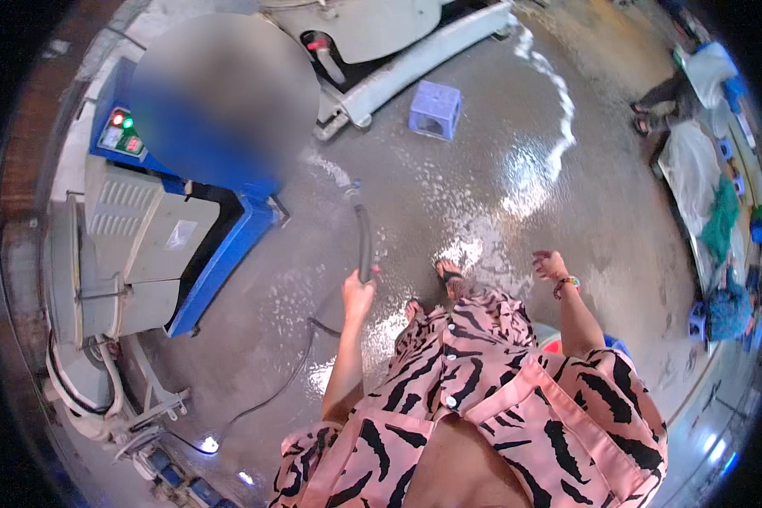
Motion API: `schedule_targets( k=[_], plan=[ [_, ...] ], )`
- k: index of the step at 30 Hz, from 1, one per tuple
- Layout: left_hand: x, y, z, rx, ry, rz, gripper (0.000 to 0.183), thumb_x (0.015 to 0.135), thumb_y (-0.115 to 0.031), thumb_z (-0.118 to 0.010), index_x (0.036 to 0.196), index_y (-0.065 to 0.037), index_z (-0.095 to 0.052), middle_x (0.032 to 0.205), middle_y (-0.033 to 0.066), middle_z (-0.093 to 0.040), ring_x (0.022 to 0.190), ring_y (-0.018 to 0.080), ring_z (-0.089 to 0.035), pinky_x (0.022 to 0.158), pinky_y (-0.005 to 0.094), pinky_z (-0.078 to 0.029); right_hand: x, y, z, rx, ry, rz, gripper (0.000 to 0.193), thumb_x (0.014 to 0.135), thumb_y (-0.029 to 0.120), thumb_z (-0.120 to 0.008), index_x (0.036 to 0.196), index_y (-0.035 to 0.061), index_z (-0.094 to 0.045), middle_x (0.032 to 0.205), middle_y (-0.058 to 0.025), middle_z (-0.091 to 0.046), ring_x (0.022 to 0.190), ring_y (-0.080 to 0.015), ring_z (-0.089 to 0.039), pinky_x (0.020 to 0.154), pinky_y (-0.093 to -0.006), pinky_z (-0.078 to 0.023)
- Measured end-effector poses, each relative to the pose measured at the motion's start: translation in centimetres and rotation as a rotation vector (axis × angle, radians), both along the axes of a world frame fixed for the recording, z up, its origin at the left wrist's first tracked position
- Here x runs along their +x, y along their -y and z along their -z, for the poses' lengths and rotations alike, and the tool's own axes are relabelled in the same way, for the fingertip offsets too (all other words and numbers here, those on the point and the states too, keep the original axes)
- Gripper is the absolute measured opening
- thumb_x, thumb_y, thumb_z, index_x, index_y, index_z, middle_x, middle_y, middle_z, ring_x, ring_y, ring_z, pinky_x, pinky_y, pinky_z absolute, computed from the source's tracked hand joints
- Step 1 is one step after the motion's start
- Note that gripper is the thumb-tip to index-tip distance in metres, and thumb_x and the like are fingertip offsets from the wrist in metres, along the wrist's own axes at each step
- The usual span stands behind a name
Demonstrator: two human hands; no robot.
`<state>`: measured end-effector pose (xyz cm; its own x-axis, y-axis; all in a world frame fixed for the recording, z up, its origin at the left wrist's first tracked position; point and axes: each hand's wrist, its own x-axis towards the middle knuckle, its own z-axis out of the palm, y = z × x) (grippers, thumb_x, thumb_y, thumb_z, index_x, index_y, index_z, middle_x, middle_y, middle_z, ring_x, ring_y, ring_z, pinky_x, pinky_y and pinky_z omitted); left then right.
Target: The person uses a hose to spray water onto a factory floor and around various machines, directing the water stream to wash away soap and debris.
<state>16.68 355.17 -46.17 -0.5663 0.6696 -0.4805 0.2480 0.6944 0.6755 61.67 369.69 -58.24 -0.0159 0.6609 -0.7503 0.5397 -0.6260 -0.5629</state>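
Observation:
My left hand (pixel 359 295) is closed around a grey hose (pixel 364 241), whose far end points away from me over the floor. At its tip, water seems to spray toward the foot of the machine. Out to my right, my right hand (pixel 551 264) hangs in the air with nothing in it, its fingers loosely bent and apart. A bracelet circles that wrist. Below both hands the grey floor (pixel 461 199) is wet and shiny, with foam or splashed water across it.
A blue and grey machine (pixel 135 229) with lit buttons stands at left. A purple plastic stool (pixel 436 111) is ahead, by a machine's pale base beam (pixel 432 63). A dark cable (pixel 267 402) crosses the floor at left. People are near a plastic-covered table (pixel 694 169) at right.

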Motion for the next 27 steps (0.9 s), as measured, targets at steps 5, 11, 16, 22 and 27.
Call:
schedule_targets(
  k=[5,11,16,22,27],
  plan=[
    [4.0,-3.1,2.8,0.081,0.058,0.447,0.025,0.068,-0.007,-0.051,0.089,-0.012,-0.063,0.061,0.0111,-0.056,0.059,0.0176,-0.057,0.056,0.0318,-0.043,-0.3,4.7,-0.5,0.151,-0.171,0.397,0.036,0.085,0.027,-0.046,0.109,0.0020,-0.053,0.085,-0.0109,-0.062,0.061,-0.0167,-0.057,0.050,-0.0294,-0.046],
    [10.5,-9.0,-1.9,0.189,0.276,0.822,0.022,0.070,-0.007,-0.049,0.088,-0.008,-0.062,0.071,0.0145,-0.061,0.068,0.0241,-0.061,0.062,0.0336,-0.045,-11.4,0.1,-7.1,0.020,-0.612,0.626,0.060,0.086,0.052,-0.037,0.127,0.0080,-0.030,0.105,-0.0167,-0.055,0.082,-0.0250,-0.056,0.065,-0.0451,-0.051],
    [12.9,-8.0,-1.3,0.165,0.283,1.072,0.023,0.069,-0.006,-0.049,0.087,-0.008,-0.063,0.074,0.0163,-0.061,0.070,0.0295,-0.060,0.065,0.0344,-0.045,-10.0,2.8,-13.0,0.016,-0.805,0.868,0.066,0.086,0.054,-0.037,0.134,0.0139,-0.016,0.115,-0.0188,-0.046,0.087,-0.0285,-0.052,0.066,-0.0508,-0.050],
    [16.2,-4.6,-2.8,0.085,0.305,1.168,0.025,0.068,-0.005,-0.051,0.090,-0.011,-0.062,0.076,0.0180,-0.060,0.072,0.0326,-0.060,0.066,0.0371,-0.045,-5.9,6.6,-11.4,0.033,-0.761,1.017,0.039,0.088,0.037,-0.044,0.113,0.0075,-0.039,0.096,-0.0124,-0.048,0.076,-0.0240,-0.050,0.061,-0.0425,-0.047],
    [19.7,-3.1,0.8,0.081,0.331,1.167,0.026,0.068,-0.007,-0.052,0.091,-0.012,-0.063,0.072,0.0150,-0.061,0.068,0.0261,-0.060,0.064,0.0349,-0.045,-2.9,6.7,-10.1,0.047,-0.717,1.031,0.020,0.084,0.019,-0.049,0.098,0.0048,-0.050,0.084,-0.0069,-0.049,0.072,-0.0193,-0.049,0.060,-0.0384,-0.045]
  ],
)
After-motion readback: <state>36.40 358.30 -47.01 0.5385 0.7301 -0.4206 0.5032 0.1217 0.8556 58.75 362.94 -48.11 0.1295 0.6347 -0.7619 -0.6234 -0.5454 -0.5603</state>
